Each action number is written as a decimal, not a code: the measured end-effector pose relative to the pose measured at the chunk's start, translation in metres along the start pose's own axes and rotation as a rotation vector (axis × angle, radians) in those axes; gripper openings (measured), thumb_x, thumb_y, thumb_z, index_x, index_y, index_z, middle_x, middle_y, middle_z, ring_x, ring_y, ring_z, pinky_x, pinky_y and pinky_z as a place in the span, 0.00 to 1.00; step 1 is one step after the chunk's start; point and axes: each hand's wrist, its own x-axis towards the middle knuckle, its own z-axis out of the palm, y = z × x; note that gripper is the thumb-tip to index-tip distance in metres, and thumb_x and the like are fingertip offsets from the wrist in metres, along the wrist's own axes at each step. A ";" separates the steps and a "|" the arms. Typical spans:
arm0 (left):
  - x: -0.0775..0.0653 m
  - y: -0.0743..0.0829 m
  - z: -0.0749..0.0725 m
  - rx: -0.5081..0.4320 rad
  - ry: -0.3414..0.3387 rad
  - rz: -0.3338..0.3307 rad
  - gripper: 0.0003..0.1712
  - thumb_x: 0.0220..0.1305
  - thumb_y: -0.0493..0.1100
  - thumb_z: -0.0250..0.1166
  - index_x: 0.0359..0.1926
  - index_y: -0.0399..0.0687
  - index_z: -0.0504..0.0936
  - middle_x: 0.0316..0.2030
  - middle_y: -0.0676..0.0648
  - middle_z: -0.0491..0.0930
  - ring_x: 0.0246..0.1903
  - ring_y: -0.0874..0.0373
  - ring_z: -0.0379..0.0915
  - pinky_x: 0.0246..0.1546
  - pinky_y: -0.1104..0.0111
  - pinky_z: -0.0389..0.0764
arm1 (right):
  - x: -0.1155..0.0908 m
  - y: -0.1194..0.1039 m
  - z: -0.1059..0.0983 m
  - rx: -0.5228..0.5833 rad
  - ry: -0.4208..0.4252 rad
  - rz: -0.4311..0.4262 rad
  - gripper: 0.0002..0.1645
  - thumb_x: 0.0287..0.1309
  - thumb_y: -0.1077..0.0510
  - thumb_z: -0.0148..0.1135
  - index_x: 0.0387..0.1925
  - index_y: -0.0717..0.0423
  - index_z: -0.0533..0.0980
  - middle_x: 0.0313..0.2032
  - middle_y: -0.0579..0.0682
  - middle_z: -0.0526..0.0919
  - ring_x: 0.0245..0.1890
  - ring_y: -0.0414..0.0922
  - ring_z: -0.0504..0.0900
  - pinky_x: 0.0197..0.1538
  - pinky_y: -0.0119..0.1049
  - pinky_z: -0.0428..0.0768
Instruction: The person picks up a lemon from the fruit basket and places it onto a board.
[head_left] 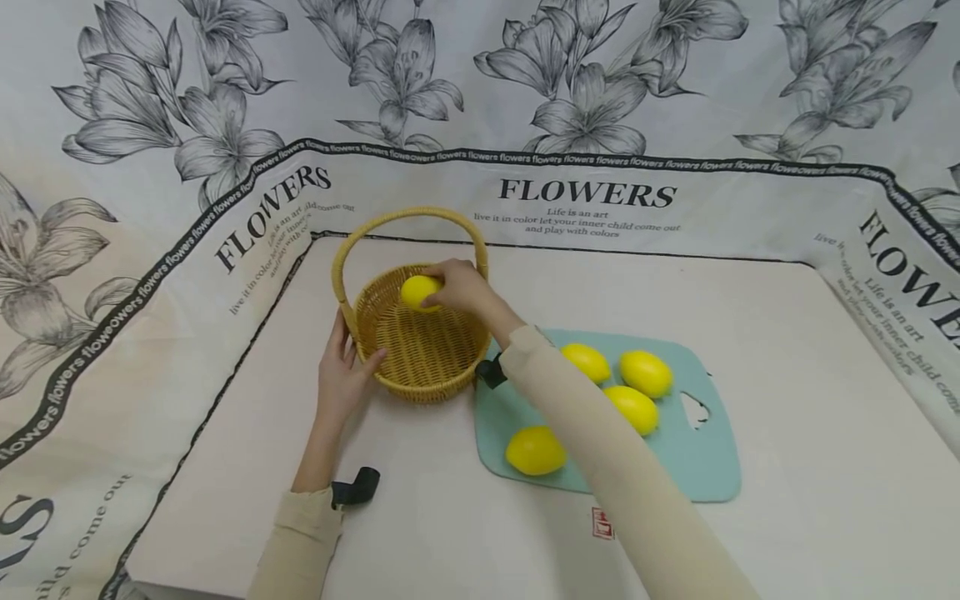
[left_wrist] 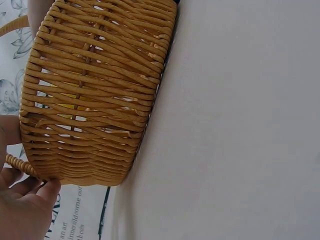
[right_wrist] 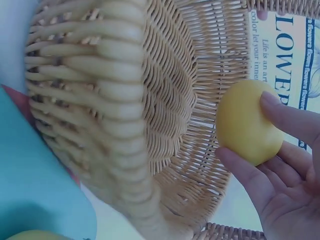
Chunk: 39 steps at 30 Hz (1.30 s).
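Observation:
My right hand (head_left: 467, 287) holds a yellow lemon (head_left: 418, 293) over the inside of a round wicker basket (head_left: 435, 358) with a tall arched handle. The right wrist view shows thumb and fingers spread around this lemon (right_wrist: 245, 122), near the basket's far wall. At the basket's left side, my left hand (head_left: 347, 375) grips the rim by the foot of the handle, thumb over the edge and fingers outside. Close up in the left wrist view, fingertips press the woven wall (left_wrist: 95, 110). The basket's visible floor is bare wicker.
Right of the basket lies a light-blue cutting board (head_left: 708, 467) with several lemons (head_left: 536, 451) on it, partly covered by my right sleeve. A flower-printed cloth (head_left: 588, 204) stands up behind and beside the white table (head_left: 450, 517).

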 end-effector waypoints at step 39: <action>-0.012 0.032 0.003 0.025 0.000 0.030 0.52 0.60 0.29 0.65 0.75 0.37 0.41 0.74 0.40 0.41 0.73 0.49 0.40 0.71 0.62 0.57 | -0.066 -0.003 -0.022 0.057 0.091 -0.156 0.34 0.54 0.53 0.72 0.63 0.50 0.73 0.59 0.53 0.77 0.57 0.47 0.76 0.61 0.37 0.75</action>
